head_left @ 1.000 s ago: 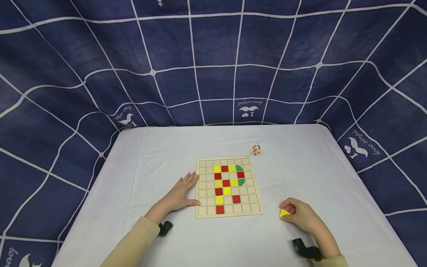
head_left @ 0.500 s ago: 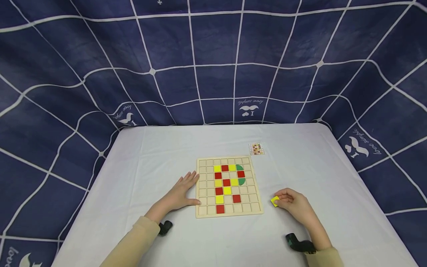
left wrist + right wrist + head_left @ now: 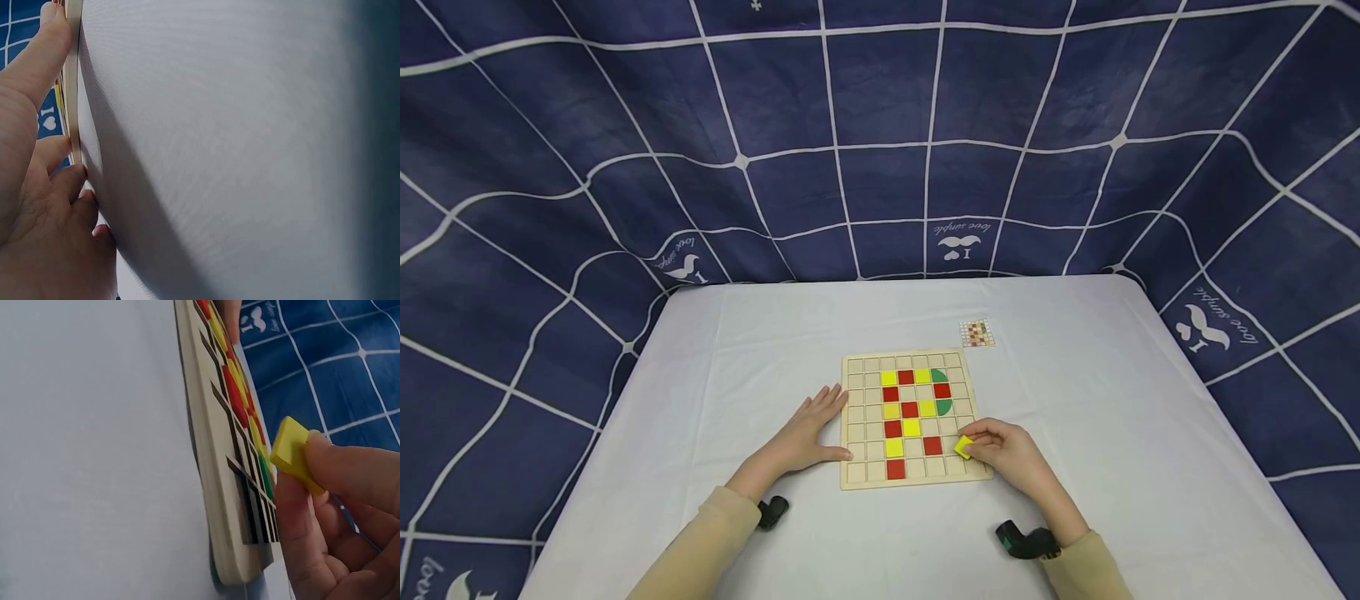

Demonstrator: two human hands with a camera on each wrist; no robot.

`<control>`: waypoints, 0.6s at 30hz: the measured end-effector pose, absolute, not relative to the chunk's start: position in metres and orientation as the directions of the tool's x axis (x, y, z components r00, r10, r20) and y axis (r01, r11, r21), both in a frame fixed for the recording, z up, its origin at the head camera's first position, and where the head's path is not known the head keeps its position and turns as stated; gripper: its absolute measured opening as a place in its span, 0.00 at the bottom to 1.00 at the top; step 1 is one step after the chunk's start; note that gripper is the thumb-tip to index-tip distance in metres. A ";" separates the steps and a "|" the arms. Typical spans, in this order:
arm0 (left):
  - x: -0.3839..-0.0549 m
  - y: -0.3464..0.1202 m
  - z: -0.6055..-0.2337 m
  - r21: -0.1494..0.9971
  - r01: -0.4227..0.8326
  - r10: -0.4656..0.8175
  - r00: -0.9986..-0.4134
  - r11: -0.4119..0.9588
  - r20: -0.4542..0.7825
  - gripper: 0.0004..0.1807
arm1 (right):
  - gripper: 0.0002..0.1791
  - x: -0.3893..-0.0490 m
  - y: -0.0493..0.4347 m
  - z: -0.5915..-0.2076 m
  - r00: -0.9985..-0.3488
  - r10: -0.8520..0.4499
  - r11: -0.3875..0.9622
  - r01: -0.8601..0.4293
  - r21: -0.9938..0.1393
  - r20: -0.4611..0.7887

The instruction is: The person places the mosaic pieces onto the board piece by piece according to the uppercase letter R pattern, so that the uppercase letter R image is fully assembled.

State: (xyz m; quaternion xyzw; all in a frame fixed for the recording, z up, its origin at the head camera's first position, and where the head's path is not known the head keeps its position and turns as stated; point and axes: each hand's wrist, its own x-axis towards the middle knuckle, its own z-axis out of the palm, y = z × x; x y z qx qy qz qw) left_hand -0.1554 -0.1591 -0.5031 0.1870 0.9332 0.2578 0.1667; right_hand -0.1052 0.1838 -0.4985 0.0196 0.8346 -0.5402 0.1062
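A pale wooden grid board [image 3: 861,429] lies on the white table, with red and yellow square tiles and two green quarter-round tiles set in some of its cells. My left hand [image 3: 805,435] rests against the board's left edge, fingers spread; in the left wrist view its thumb and fingertips touch the rim. Between thumb and fingers, my right hand [image 3: 1007,452] pinches a yellow square tile [image 3: 291,447]. It holds this tile tilted above the board's lower right cells, apart from the surface in the right wrist view.
A small card printed with a coloured grid pattern [image 3: 977,333] lies just beyond the board's far right corner. The white-covered table [image 3: 760,333] is bordered at the back and sides by dark blue checked cloth [image 3: 880,192].
My right hand has moved left with the yellow tile, from the table beside the board to over its right part. The left hand stays at the left edge.
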 end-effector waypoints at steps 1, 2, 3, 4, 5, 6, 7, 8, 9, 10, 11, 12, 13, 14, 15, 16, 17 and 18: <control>-0.155 -0.159 -0.503 0.544 0.264 0.437 -0.873 0.796 -0.215 0.58 | 0.11 -0.105 0.182 -0.499 -0.976 -0.091 0.434 0.139 -0.890 -0.197; -0.155 -0.159 -0.503 0.546 0.265 0.438 -0.873 0.795 -0.215 0.58 | 0.11 -0.104 0.180 -0.500 -0.975 -0.099 0.457 0.131 -0.880 -0.197; -0.155 -0.159 -0.502 0.546 0.264 0.438 -0.873 0.795 -0.216 0.58 | 0.10 -0.103 0.178 -0.500 -0.975 -0.108 0.481 0.119 -0.869 -0.194; -0.155 -0.159 -0.502 0.547 0.263 0.438 -0.873 0.795 -0.217 0.58 | 0.09 -0.103 0.176 -0.500 -0.975 -0.115 0.506 0.106 -0.856 -0.188; -0.155 -0.159 -0.502 0.548 0.261 0.438 -0.872 0.795 -0.220 0.58 | 0.09 -0.102 0.175 -0.500 -0.975 -0.121 0.528 0.095 -0.844 -0.186; -0.155 -0.159 -0.502 0.549 0.260 0.438 -0.872 0.794 -0.221 0.57 | 0.08 -0.101 0.174 -0.501 -0.975 -0.127 0.546 0.083 -0.834 -0.180; -0.155 -0.159 -0.502 0.550 0.261 0.439 -0.871 0.793 -0.220 0.57 | 0.07 -0.101 0.173 -0.500 -0.976 -0.131 0.561 0.072 -0.825 -0.174; -0.155 -0.159 -0.502 0.551 0.262 0.440 -0.871 0.793 -0.219 0.57 | 0.07 -0.100 0.172 -0.501 -0.976 -0.133 0.570 0.065 -0.819 -0.171; -0.155 -0.159 -0.502 0.551 0.264 0.442 -0.870 0.791 -0.218 0.57 | 0.07 -0.099 0.171 -0.500 -0.976 -0.136 0.577 0.059 -0.815 -0.168; -0.155 -0.159 -0.502 0.553 0.265 0.444 -0.869 0.790 -0.218 0.57 | 0.07 -0.099 0.170 -0.500 -0.977 -0.138 0.581 0.054 -0.812 -0.164; -0.155 -0.159 -0.502 0.553 0.267 0.446 -0.868 0.789 -0.217 0.57 | 0.07 -0.098 0.170 -0.501 -0.977 -0.142 0.585 0.048 -0.810 -0.161; -0.155 -0.159 -0.502 0.552 0.269 0.447 -0.868 0.790 -0.217 0.58 | 0.07 -0.098 0.169 -0.501 -0.977 -0.145 0.590 0.040 -0.807 -0.155; -0.155 -0.159 -0.502 0.552 0.270 0.448 -0.868 0.789 -0.217 0.57 | 0.07 -0.098 0.169 -0.501 -0.977 -0.148 0.595 0.034 -0.803 -0.151; -0.155 -0.159 -0.502 0.551 0.269 0.448 -0.867 0.790 -0.218 0.58 | 0.07 -0.097 0.168 -0.501 -0.978 -0.150 0.598 0.027 -0.801 -0.145; -0.155 -0.159 -0.503 0.552 0.268 0.447 -0.867 0.790 -0.219 0.58 | 0.08 -0.097 0.168 -0.502 -0.979 -0.153 0.601 0.016 -0.799 -0.134; -0.156 -0.159 -0.503 0.550 0.268 0.446 -0.868 0.791 -0.219 0.58 | 0.08 -0.097 0.168 -0.502 -0.980 -0.156 0.605 0.003 -0.796 -0.123; -0.156 -0.159 -0.503 0.549 0.267 0.445 -0.868 0.792 -0.219 0.58 | 0.09 -0.096 0.168 -0.502 -0.981 -0.158 0.610 -0.010 -0.793 -0.109; -0.156 -0.159 -0.504 0.549 0.266 0.444 -0.869 0.793 -0.220 0.58 | 0.09 -0.096 0.167 -0.502 -0.983 -0.161 0.613 -0.025 -0.789 -0.093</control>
